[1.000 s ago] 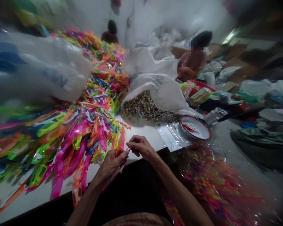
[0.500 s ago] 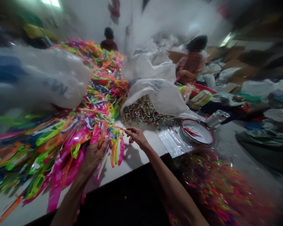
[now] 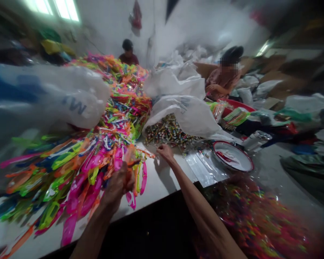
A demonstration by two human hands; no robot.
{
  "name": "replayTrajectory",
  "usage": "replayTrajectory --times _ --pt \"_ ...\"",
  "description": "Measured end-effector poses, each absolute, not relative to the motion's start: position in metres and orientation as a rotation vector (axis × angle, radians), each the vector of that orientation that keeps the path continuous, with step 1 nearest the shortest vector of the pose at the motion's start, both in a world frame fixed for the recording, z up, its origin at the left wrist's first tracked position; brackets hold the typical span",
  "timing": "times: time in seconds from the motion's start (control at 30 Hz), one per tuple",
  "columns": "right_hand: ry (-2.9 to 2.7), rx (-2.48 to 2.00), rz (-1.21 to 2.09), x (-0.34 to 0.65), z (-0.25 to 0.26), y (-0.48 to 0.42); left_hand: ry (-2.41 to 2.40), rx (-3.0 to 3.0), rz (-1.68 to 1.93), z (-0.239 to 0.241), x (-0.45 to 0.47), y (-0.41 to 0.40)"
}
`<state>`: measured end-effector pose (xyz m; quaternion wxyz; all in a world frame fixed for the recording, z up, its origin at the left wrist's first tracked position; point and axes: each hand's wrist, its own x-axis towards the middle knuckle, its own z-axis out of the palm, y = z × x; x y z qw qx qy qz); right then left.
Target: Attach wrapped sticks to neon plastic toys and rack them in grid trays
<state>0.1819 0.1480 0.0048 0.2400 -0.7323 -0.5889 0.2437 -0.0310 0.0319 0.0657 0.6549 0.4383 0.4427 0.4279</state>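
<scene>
My left hand [image 3: 118, 184] is closed round a wrapped orange plastic toy [image 3: 131, 158], holding it up at the near edge of a big heap of bright wrapped toys [image 3: 102, 126] on the white table [image 3: 162, 180]. My right hand [image 3: 165, 151] reaches forward with its fingers curled down onto the near edge of a pile of small candies [image 3: 167, 131], which spills from a white plastic sack [image 3: 189, 111]. What the right fingers hold, if anything, is hidden.
A stack of clear sleeves [image 3: 205, 167] and a red-rimmed white bowl [image 3: 232, 155] lie right of my right hand. A large clear bag [image 3: 48, 100] lies at the left. Two people [image 3: 224, 77] sit behind the table. A bag of finished coloured packs [image 3: 248, 216] rests at lower right.
My hands were together near the table edge on one orange toy. The left has since lifted towards the toy heap, and the right has stretched forward to the candy pile.
</scene>
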Motion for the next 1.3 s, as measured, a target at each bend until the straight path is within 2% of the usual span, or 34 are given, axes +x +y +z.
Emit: replayTrajectory --times 0.23,0.33,0.47,0.67,0.87,1.3 --pt "-1.048 -1.124 1.493 0.173 0.03 0.062 1.02 1.244 0.703 0.021 0.001 0.008" --pt "-1.047 -1.108 1.5 0.16 0.035 0.037 1.005 1.347 0.68 0.019 0.005 0.001" --pt "-1.156 -1.069 1.545 0.152 0.035 0.023 0.914 1.197 0.584 0.022 0.005 -0.004" --pt "-1.125 -1.103 1.547 0.165 0.04 0.015 1.032 1.084 0.759 0.015 -0.003 -0.007" --pt "-1.143 -1.043 1.655 0.178 0.045 0.006 0.88 1.061 0.748 0.019 -0.005 -0.013" --pt "-1.227 -1.091 1.661 0.182 0.039 0.002 0.925 1.108 0.671 0.022 0.0 -0.017"
